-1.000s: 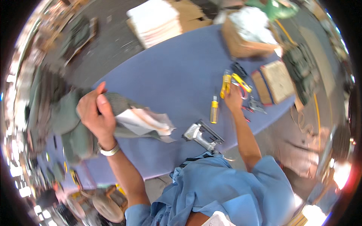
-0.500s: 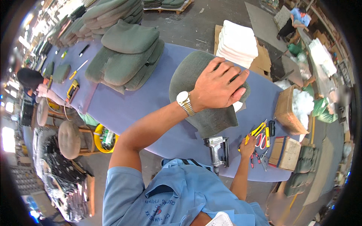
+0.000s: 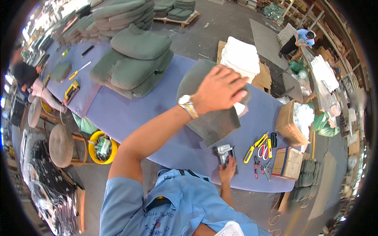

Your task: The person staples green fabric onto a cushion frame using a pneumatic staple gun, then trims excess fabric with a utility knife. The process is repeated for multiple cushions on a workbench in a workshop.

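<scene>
A dark grey-green padded cushion (image 3: 214,128) lies on the blue-covered table, with a bit of white showing at its right edge. My left hand (image 3: 220,88), with a watch on the wrist, rests across its top, fingers stretched out and slightly blurred. Close to the table's near edge, a silver and black staple gun (image 3: 223,149) stands just below the cushion. My right hand (image 3: 227,169) is wrapped around its handle; the hand itself hides part of the grip. To the right of it lie yellow-handled cutters (image 3: 249,154), scissors (image 3: 263,151) and red-handled pliers (image 3: 257,166).
Stacked grey-green cushions (image 3: 138,65) sit to the left on the table (image 3: 130,122). White padding (image 3: 241,57) is piled beyond the far edge. A box of white stuffing (image 3: 289,122) and a smaller box (image 3: 290,161) stand right. Another person (image 3: 29,76) works at far left.
My right hand has moved left from the yellow-handled cutters and taken hold of the staple gun. My left hand stays on the cushion with its fingers straighter. The view has shifted a little.
</scene>
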`<state>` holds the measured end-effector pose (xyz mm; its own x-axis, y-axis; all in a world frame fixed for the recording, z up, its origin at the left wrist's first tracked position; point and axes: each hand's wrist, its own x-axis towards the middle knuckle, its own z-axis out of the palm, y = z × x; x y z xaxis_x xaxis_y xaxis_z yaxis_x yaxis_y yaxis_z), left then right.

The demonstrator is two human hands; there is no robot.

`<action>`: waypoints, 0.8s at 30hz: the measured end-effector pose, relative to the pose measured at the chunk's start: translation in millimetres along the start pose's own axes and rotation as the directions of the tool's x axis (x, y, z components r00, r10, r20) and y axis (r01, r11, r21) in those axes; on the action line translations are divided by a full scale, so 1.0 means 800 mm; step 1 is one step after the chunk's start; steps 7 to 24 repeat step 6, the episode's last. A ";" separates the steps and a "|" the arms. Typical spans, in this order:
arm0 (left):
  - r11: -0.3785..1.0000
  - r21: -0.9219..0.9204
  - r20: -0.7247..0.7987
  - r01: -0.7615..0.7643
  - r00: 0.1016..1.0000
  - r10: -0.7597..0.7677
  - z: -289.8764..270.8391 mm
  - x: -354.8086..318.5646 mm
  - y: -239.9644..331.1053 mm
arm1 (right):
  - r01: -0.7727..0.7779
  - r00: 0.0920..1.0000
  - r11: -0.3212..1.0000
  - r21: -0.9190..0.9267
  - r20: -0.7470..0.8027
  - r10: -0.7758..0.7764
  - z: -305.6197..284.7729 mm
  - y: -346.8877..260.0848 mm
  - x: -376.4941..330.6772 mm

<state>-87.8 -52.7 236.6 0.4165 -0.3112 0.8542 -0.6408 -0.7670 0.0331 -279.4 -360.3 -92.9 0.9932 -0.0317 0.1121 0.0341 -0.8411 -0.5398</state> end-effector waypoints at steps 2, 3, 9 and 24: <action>1.000 0.027 0.048 0.013 0.999 -0.015 -0.029 -0.003 -0.030 | 0.022 0.990 0.999 0.042 -0.137 -0.016 -0.003 0.024 0.023; 0.999 0.009 0.069 0.042 0.997 -0.043 -0.042 -0.003 -0.042 | 0.024 0.975 0.997 0.075 -0.224 -0.006 -0.004 0.044 0.040; 0.985 0.023 0.134 0.172 0.976 -0.174 -0.085 -0.029 -0.095 | -0.406 0.913 0.748 0.524 0.195 0.359 -0.053 -0.004 0.089; 0.985 0.023 0.134 0.172 0.976 -0.174 -0.085 -0.029 -0.095 | -0.406 0.913 0.748 0.524 0.195 0.359 -0.053 -0.004 0.089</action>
